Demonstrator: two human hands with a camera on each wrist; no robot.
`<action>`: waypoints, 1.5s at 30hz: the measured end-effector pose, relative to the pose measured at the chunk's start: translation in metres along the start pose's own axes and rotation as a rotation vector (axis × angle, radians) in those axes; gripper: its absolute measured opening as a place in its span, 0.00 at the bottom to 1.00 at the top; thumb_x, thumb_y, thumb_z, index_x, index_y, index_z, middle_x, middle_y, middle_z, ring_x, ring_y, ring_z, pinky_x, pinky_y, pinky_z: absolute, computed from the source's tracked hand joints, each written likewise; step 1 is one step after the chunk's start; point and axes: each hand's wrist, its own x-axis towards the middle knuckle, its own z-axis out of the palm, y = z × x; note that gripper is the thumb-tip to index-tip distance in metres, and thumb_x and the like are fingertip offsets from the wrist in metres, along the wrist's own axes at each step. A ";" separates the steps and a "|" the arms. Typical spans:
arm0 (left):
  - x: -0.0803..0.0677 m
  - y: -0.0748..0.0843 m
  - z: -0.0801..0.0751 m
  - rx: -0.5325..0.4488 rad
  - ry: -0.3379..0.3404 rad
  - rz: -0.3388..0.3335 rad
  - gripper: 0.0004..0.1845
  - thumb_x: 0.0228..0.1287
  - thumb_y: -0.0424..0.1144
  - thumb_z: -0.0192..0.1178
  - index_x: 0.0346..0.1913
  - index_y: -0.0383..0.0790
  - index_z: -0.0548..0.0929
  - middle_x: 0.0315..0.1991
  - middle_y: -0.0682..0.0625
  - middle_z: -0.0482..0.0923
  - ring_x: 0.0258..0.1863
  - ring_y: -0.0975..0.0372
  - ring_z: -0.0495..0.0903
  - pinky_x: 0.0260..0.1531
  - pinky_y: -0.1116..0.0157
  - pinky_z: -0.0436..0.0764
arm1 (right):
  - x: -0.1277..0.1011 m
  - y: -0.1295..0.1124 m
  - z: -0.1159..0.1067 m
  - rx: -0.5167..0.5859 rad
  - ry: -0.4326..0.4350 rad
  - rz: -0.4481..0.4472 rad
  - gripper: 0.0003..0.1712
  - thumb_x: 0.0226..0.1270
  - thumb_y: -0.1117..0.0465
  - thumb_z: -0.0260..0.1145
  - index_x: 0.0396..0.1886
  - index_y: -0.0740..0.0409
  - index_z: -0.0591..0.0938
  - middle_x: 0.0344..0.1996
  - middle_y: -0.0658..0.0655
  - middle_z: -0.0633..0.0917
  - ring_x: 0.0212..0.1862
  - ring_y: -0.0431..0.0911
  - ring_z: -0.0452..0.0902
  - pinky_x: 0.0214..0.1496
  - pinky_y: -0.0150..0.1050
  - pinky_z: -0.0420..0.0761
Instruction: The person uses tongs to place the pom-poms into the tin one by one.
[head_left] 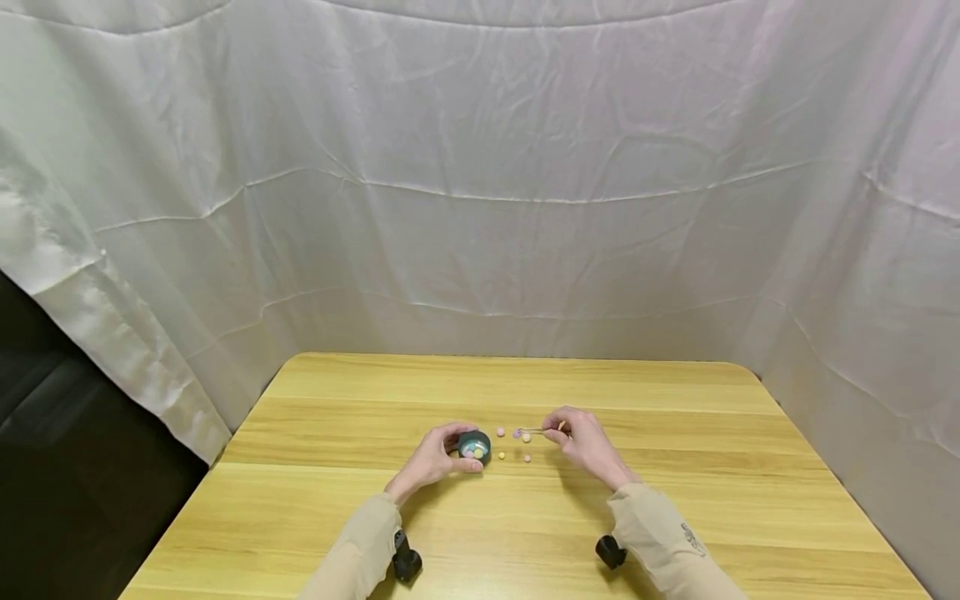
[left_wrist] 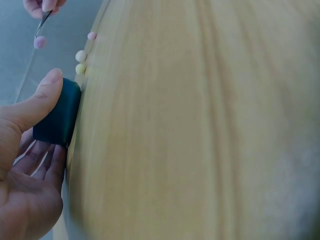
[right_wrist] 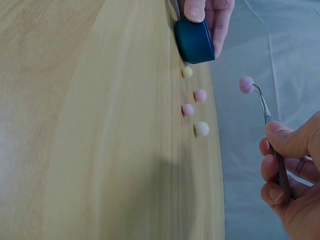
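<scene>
My left hand (head_left: 435,457) holds a small dark teal bowl (left_wrist: 59,116) on the table, thumb on one side and fingers on the other. Several pastel balls (head_left: 477,453) lie inside it. My right hand (head_left: 588,443) grips metal tweezers (right_wrist: 265,106) with bent tips. Pinched in the tips is a fuzzy purple ball (right_wrist: 246,85), held above the table to the right of the bowl. Loose on the wood beside the bowl are a yellow ball (right_wrist: 187,72), a white ball (right_wrist: 201,129) and two pink balls, one nearer (head_left: 527,458) and one farther (head_left: 500,432).
The wooden table (head_left: 345,400) has rounded far corners. Pale curtains (head_left: 480,250) hang behind it and at both sides, with a dark panel (head_left: 67,450) at the left. Each forearm carries a black wrist camera, such as the right one (head_left: 611,552).
</scene>
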 end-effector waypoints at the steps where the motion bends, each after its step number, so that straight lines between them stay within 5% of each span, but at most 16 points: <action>1: 0.000 0.000 0.000 0.000 0.002 -0.001 0.32 0.58 0.31 0.73 0.64 0.26 0.74 0.59 0.30 0.77 0.57 0.40 0.80 0.60 0.47 0.80 | 0.000 -0.001 0.000 0.002 0.000 0.005 0.03 0.67 0.69 0.68 0.36 0.58 0.86 0.32 0.52 0.85 0.28 0.39 0.70 0.29 0.28 0.70; 16: 0.000 0.000 0.000 0.017 0.007 -0.007 0.32 0.58 0.33 0.73 0.64 0.28 0.75 0.58 0.31 0.79 0.54 0.44 0.82 0.54 0.61 0.84 | 0.006 -0.016 0.011 0.031 0.006 -0.063 0.03 0.67 0.66 0.68 0.33 0.62 0.85 0.30 0.52 0.85 0.27 0.39 0.72 0.26 0.27 0.71; 32: 0.002 -0.002 0.000 0.008 0.014 -0.016 0.32 0.57 0.34 0.74 0.64 0.29 0.76 0.60 0.33 0.78 0.57 0.45 0.81 0.58 0.54 0.83 | 0.013 -0.027 0.028 0.019 -0.023 -0.103 0.03 0.68 0.69 0.67 0.33 0.61 0.86 0.31 0.54 0.86 0.29 0.39 0.75 0.30 0.27 0.74; 39: 0.002 0.000 0.001 0.017 0.016 -0.017 0.31 0.58 0.33 0.74 0.63 0.29 0.76 0.60 0.32 0.78 0.57 0.44 0.81 0.59 0.53 0.82 | 0.016 -0.027 0.035 0.079 -0.049 -0.078 0.03 0.68 0.70 0.66 0.34 0.62 0.85 0.32 0.56 0.85 0.25 0.47 0.81 0.25 0.28 0.79; 45: 0.001 0.001 0.001 0.012 0.024 -0.024 0.31 0.58 0.32 0.74 0.63 0.29 0.76 0.60 0.32 0.78 0.57 0.43 0.81 0.59 0.50 0.82 | 0.016 -0.027 0.038 0.076 -0.054 -0.074 0.03 0.67 0.70 0.67 0.35 0.62 0.85 0.32 0.55 0.84 0.24 0.41 0.77 0.24 0.28 0.79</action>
